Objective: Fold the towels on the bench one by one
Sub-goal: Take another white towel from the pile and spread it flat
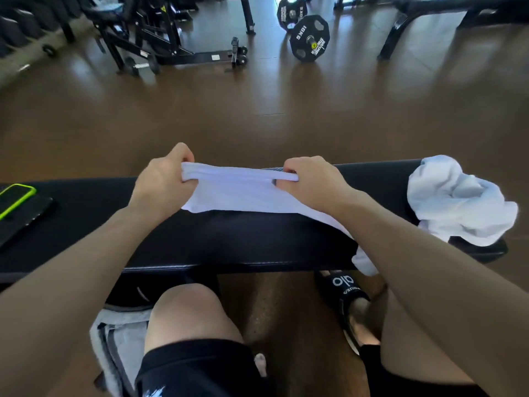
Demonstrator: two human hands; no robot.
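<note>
White towel [243, 193] over black bench [114, 224], far edge pinched by left hand [160, 181] and right hand [309, 181]; judged light, limp, non-slippery; hold corners; crumpled towel [458, 202] waits rightward.

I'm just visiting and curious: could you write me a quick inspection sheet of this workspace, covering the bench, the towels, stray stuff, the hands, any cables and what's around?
Surface: black padded bench, towels and a phone on it.
Job's things: white towel held stretched over the bench, one end hanging off the near edge; crumpled white towel at the bench's right end.
Clutter: green-cased phone at the left end.
Hands: left hand and right hand each grip the held towel's top edge.
Cables: nothing seen.
Surroundings: brown floor, barbell plates, dumbbell, black gym frames.
</note>
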